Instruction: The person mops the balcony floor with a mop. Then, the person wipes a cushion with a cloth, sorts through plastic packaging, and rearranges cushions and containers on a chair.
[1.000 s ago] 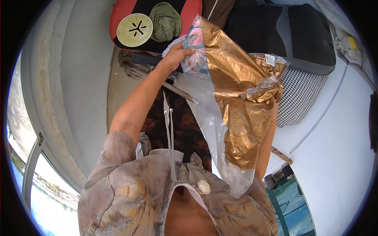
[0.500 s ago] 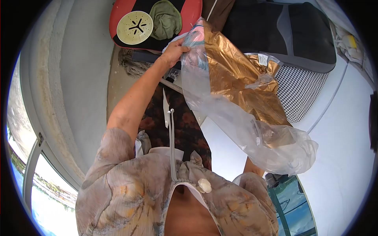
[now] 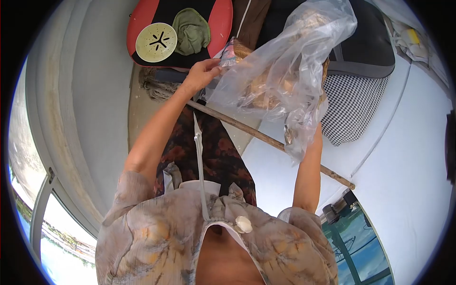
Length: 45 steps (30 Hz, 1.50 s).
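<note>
A clear, crumpled plastic bag (image 3: 304,61) hangs in front of me with shiny gold-coloured sheeting (image 3: 266,92) in or behind it. My left hand (image 3: 203,76) pinches the bag's left edge, close to a patch of coloured print (image 3: 230,54). On the other side, my right forearm (image 3: 308,175) reaches up to the bag. Plastic covers the right hand, so its fingers are hidden.
Beyond the left hand, a red and black seat (image 3: 147,14) bears a pale green perforated bowl (image 3: 156,42) and a green cloth (image 3: 191,31). A mop's wooden handle (image 3: 251,130) crosses below the bag. A black backrest (image 3: 365,52) and houndstooth fabric (image 3: 356,107) lie right.
The right arm has risen, swinging the bag's loose lower end up and away from me. Clear plastic now covers much of the gold sheeting, and the mop handle has come into view.
</note>
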Available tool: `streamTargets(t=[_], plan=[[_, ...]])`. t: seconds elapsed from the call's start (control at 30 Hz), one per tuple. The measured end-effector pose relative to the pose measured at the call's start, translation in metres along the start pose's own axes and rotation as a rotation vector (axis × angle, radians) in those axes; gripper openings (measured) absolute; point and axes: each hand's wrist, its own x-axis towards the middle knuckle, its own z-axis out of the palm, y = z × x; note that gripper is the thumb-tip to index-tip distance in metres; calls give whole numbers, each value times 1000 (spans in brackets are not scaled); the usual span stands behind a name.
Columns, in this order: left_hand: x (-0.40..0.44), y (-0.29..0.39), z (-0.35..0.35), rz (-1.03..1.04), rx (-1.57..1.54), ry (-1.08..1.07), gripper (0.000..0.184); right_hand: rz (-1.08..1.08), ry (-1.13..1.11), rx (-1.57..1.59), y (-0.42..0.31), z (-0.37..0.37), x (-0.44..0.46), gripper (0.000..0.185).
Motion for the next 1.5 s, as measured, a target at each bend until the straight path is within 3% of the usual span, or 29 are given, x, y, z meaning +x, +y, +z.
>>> streamTargets(t=[0.13,0.23,0.33,0.43,0.53,0.63,0.73,0.77,0.9,1.13,1.33,1.43,1.5], plan=[[-29,51,2,-62,-281,25,59,59,65,-61,-6,16,2,37],[-42,71,8,120,-291,6,58,83,61,-122,-7,14,2,36],[-40,74,18,147,-195,-12,58,62,-6,-106,-9,16,-3,36],[-34,61,17,179,-139,-34,48,-64,-166,-22,-10,25,-11,37],[-25,44,8,-46,-187,-24,33,-207,-361,76,-26,39,-16,38],[-18,36,3,-108,-429,135,20,-243,-528,222,-35,51,-9,41],[-9,33,-8,-123,-420,246,16,354,-210,769,-43,49,2,54],[-4,33,-10,-116,-466,280,15,286,-284,756,-41,49,3,52],[15,36,-28,-104,-394,341,15,65,-314,324,-32,58,11,50],[24,23,-40,-119,-465,396,13,-352,-30,-362,-9,67,9,53],[25,24,-46,-76,-620,432,16,-1027,412,-1025,-29,81,0,59],[39,27,-54,-51,-709,411,15,-1206,452,-1058,-48,100,-1,66],[50,32,-62,-4,-734,376,14,-1012,290,-1214,-53,95,30,70]])
